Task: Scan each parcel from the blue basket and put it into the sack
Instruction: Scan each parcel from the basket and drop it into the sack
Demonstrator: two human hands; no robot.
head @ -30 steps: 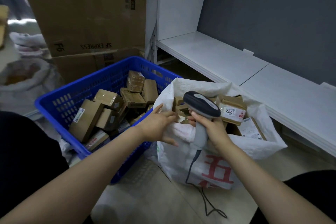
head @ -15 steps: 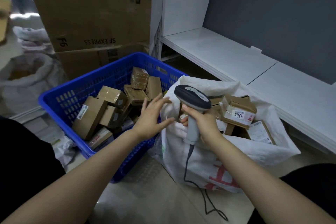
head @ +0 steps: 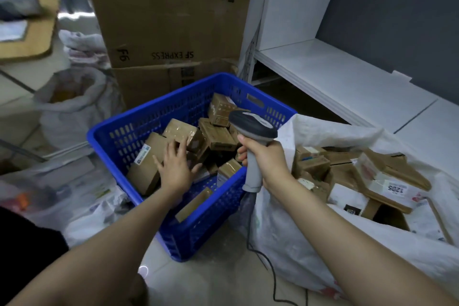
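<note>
Head: left hand (head: 176, 169) on parcel (head: 149, 164) (grip unclear), basket (head: 119, 136).

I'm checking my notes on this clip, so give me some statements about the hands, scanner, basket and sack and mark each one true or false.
1. The right hand grips the scanner. True.
2. The left hand is inside the sack. False: it reaches into the blue basket, onto a parcel.
3. The blue basket is empty. False: several parcels remain.
4. The sack already holds parcels. True.
5. The scanner has a cable. True.
</note>
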